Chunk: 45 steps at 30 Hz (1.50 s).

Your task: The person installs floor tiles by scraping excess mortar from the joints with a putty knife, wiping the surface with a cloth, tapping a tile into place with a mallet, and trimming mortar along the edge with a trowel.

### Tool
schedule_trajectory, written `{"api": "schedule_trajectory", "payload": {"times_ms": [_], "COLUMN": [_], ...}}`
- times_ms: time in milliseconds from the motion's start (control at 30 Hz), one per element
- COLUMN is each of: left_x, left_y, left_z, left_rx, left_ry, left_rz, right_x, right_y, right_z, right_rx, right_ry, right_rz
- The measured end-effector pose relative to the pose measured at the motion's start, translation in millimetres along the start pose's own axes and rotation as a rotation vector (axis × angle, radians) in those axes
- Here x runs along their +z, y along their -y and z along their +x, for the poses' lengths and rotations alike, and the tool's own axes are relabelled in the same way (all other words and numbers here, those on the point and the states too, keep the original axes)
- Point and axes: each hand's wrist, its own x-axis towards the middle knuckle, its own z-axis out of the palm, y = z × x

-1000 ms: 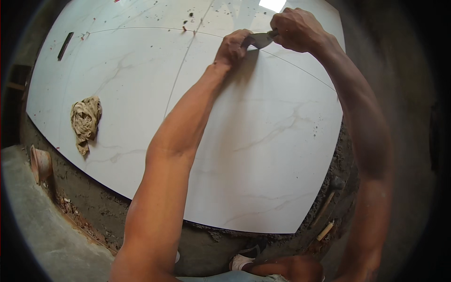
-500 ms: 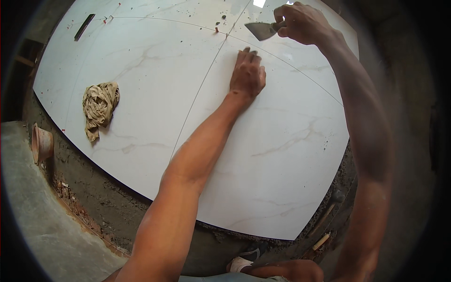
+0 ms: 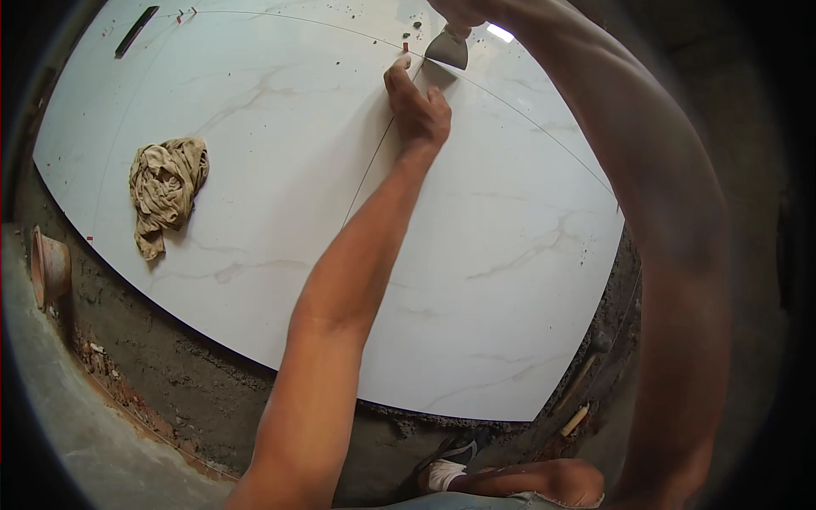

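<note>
Scraper [image 3: 448,49], a dull metal blade flaring to a broad edge, stands tilted at the crossing of the thin seams [image 3: 367,175] between glossy, grey-veined white tiles [image 3: 510,263]; whether its whole edge touches them I cannot tell. Above the scraper is the right hand [image 3: 461,12], partly cut off by the picture's top, its fingers seemingly closed around the handle. Just below and left of the scraper is the left hand [image 3: 416,110], its forefinger and thumb spread apart, the other fingers curled. Left of the scraper sits a small red clip [image 3: 405,48]; farther left, a straight black bar [image 3: 136,31], and lower, a crumpled beige rag [image 3: 168,191], deeply folded. Far below the scraper, past the tiles, are rough grey mortar [image 3: 183,374], a tapered reddish pot [image 3: 53,268] leftward and a pale wooden stub [image 3: 575,421] rightward.
</note>
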Motion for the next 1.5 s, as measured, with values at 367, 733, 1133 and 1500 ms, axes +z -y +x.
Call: {"api": "schedule_trajectory", "payload": {"times_ms": [367,733,1133,1500], "left_x": [-14.2,-14.4,-8.2,11.8], "left_y": [28.5,29.7,27.7,67.0], "left_z": [57.7,55.5,71.1,106.7], "left_rx": [0.164,0.134,0.382,0.327], "left_ry": [0.233,0.146,0.364,0.432], "left_rz": [-0.086,-0.041,0.002,-0.027], "right_x": [-4.0,2.1,0.1,-1.3], "right_y": [0.0,-5.8,-6.7,-13.3], "right_z": [8.0,-8.8,-4.8,1.1], "right_rx": [0.0,0.001,-0.001,-0.031], "right_ry": [0.039,-0.001,-0.087,-0.52], "right_rz": [-0.028,-0.058,0.05,0.373]}}
